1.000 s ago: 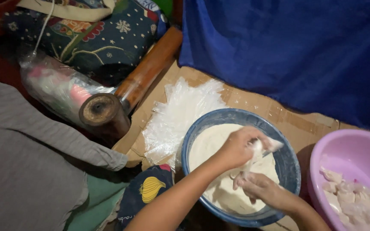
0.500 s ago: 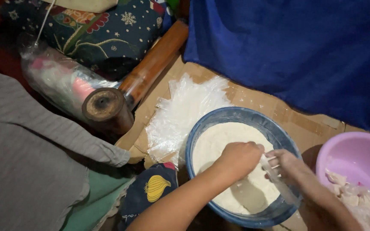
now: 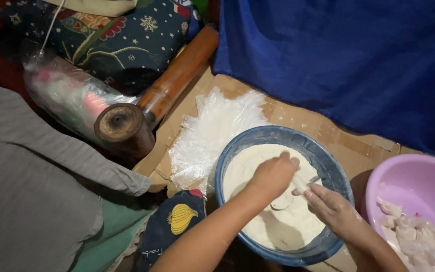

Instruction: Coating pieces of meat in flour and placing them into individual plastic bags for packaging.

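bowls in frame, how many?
2. The blue bowl of white flour sits centre, with both hands in it. The pink bowl of pale pieces is at the right edge, partly cut off. Others may lie outside view.

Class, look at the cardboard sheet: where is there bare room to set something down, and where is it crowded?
Bare cardboard lies between the blue bowl and the blue cloth. It is crowded to the left, where plastic bags and a wooden cylinder sit, and to the right by the pink bowl.

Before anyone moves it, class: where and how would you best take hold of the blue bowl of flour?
Grip the blue bowl by its rim, probably at the left and far edges, coming from above. The left hand and right hand crowd the near right; the rim is raised and bare there.
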